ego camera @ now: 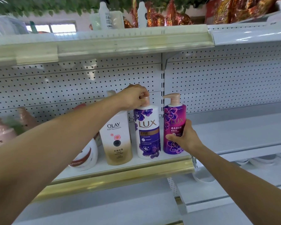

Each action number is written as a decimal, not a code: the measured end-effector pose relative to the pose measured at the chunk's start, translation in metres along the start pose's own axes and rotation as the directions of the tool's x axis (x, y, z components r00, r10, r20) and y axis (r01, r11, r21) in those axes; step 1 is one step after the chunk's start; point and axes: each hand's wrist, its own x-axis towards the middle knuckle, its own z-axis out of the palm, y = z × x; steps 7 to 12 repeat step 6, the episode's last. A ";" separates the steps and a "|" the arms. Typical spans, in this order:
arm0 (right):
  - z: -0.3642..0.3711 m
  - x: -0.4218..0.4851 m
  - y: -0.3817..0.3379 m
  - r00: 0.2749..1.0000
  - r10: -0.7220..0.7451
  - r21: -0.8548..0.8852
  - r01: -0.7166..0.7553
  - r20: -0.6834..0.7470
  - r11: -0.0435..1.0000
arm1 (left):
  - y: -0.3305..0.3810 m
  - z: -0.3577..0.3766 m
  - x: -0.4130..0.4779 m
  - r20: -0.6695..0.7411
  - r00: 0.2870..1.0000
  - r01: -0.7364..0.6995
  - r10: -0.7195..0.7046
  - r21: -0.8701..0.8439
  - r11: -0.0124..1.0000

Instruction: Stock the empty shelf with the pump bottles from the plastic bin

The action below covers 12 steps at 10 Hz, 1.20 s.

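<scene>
White spray bottles [105, 17] stand beside red-gold foil decorations [159, 18] under green leaves [39, 5], white dishes [264, 160] stacked lower right.

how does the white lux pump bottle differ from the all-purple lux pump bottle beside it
The white LUX pump bottle with purple flowers is wider; the all-purple LUX pump bottle is slimmer. The left hand grips the white one's pump, the right hand holds the purple one's body, its pink pump showing. Both stand upright on the shelf.

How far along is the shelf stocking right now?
Done: the Olay bottle and others beside it stand on the shelf. In hand: the left hand grips the white Lux bottle by its pump, the right hand holds the purple Lux bottle. Left: unclear, no bin in view.
</scene>
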 end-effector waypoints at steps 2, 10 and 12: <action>0.003 -0.002 0.002 0.996 -0.023 0.027 0.025 -0.084 0.999 | 0.006 0.011 -0.010 -0.049 0.998 0.036 -0.039 -0.062 0.997; -0.018 -0.040 -0.021 0.953 -0.278 -0.290 0.234 -0.120 0.928 | 0.020 0.031 -0.049 -0.155 0.986 0.042 -0.066 -0.152 0.987; -0.018 -0.040 -0.021 0.953 -0.278 -0.290 0.234 -0.120 0.928 | 0.020 0.031 -0.049 -0.155 0.986 0.042 -0.066 -0.152 0.987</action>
